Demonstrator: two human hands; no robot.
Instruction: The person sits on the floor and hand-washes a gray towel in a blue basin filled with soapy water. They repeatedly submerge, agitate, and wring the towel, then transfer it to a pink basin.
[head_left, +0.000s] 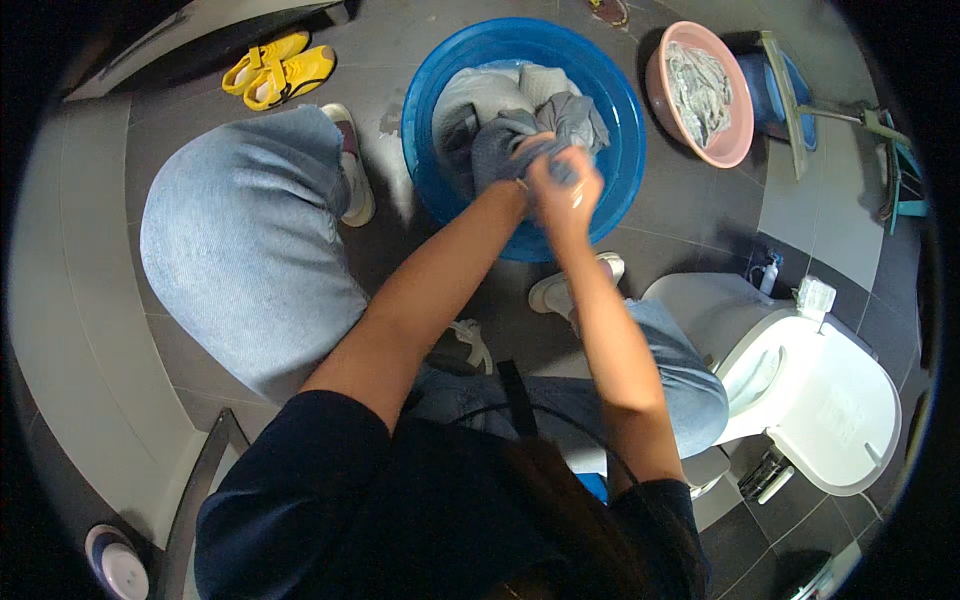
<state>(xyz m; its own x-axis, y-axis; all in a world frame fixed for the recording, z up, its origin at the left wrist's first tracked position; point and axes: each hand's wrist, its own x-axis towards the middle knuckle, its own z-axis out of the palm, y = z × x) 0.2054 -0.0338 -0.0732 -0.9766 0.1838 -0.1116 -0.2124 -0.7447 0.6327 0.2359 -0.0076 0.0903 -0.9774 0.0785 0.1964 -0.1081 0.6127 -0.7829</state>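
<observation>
A large round blue plastic tub stands on the floor, holding water and wet cloth. Over its near right part, my right hand grips a bunched part of a dark grey cloth. My left hand is beside it on the same cloth, its fingers partly hidden by the fabric and the right hand. Light grey textured fabric fills the far left of the tub, and a smaller grey piece lies at the right of the heap. Both hands are slightly blurred.
A pink basin with wet patterned cloth stands right of the tub, beside a squeegee and a blue container. An open toilet is at my right. Yellow shoes lie at the far left on dark floor tiles.
</observation>
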